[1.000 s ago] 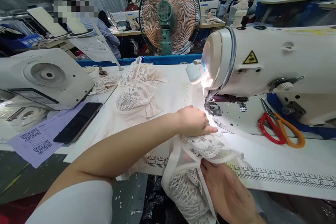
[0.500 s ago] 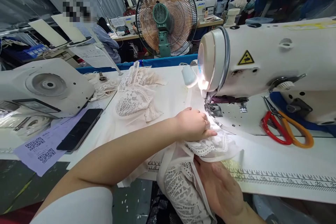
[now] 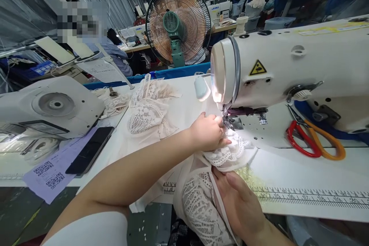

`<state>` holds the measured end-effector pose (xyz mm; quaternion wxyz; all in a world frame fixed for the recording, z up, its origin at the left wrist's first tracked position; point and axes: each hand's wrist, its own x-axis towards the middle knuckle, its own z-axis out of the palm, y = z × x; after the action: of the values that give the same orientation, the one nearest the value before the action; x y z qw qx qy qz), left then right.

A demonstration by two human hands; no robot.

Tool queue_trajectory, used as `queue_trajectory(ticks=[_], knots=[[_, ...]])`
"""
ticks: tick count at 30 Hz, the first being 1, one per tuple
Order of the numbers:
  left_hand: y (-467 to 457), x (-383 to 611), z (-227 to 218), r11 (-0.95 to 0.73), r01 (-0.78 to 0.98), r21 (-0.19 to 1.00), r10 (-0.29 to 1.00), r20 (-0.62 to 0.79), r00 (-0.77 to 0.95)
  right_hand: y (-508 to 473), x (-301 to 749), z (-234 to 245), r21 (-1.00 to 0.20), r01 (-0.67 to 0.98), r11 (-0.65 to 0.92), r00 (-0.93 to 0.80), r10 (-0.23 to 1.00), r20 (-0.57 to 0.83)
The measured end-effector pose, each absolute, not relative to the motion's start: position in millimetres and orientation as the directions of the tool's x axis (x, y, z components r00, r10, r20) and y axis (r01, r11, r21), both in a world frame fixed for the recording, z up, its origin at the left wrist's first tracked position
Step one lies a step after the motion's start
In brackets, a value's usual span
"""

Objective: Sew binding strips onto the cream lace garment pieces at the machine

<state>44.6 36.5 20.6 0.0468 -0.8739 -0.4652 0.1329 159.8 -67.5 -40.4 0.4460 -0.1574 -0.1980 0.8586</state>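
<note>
A white lace bra [image 3: 198,203] lies under the sewing machine's needle and presser foot [image 3: 227,120], with one cup hanging over the table's front edge. My left hand [image 3: 207,132], fingers curled, grips the fabric right beside the presser foot. Below it, my right hand [image 3: 242,203] holds the bra's edge from the front; its fingers go under the cloth and are partly hidden. The lit sewing machine [image 3: 273,65] stands over the work from the right. More lace bra pieces [image 3: 148,115] lie on the table behind my left forearm.
Red- and orange-handled scissors [image 3: 314,138] rest right of the needle. At left are a black phone [image 3: 90,150], a purple paper with codes [image 3: 47,177] and another machine head [image 3: 54,103]. A ruler strip [image 3: 311,196] runs along the front edge; a large fan [image 3: 177,27] stands behind.
The view has shifted slightly. My left hand has moved a little closer to the presser foot, and the lace beneath it has bunched and turned slightly. My right hand keeps its hold.
</note>
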Motion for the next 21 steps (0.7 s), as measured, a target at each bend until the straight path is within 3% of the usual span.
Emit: queue_trajectory(ticks=[4, 9, 11, 13, 15, 17, 19, 21], knots=[[36.2, 47.8, 20.7, -0.521, 0.811, -0.265, 0.854, -0.167, 0.493, -66.2, 159.3, -37.6, -0.476, -0.705, -0.525, -0.546, 0.831, -0.109], [35.2, 49.6, 17.3, -0.538, 0.792, -0.289, 0.841, -0.247, 0.482, -65.0, 158.4, -36.5, -0.525, -0.67, -0.524, -0.569, 0.817, -0.089], [31.8, 50.8, 17.8, -0.562, 0.783, -0.267, 0.822, -0.283, 0.493, -67.8, 166.7, -39.5, -0.631, -0.585, -0.509, -0.597, 0.797, -0.09], [25.1, 53.0, 20.7, -0.607, 0.767, -0.209, 0.784, -0.315, 0.535, -71.3, 184.9, -41.9, -0.813, -0.383, -0.438, -0.647, 0.756, -0.102], [15.0, 55.0, 25.1, -0.662, 0.739, -0.125, 0.727, -0.348, 0.593, -71.1, 211.2, -40.5, -0.97, -0.09, -0.225, -0.694, 0.713, -0.101], [2.2, 55.8, 28.4, -0.709, 0.704, -0.029, 0.661, -0.375, 0.65, -62.4, 238.3, -34.3, -0.978, 0.168, 0.12, -0.716, 0.697, -0.037], [-11.8, 54.6, 28.1, -0.737, 0.673, 0.068, 0.616, -0.341, 0.71, -44.1, 257.9, -26.5, -0.842, 0.333, 0.425, -0.677, 0.729, 0.1], [-25.0, 51.6, 22.8, -0.747, 0.654, 0.12, 0.616, -0.246, 0.749, -20.3, 266.8, -22.0, -0.591, 0.459, 0.663, -0.63, 0.712, 0.309]])
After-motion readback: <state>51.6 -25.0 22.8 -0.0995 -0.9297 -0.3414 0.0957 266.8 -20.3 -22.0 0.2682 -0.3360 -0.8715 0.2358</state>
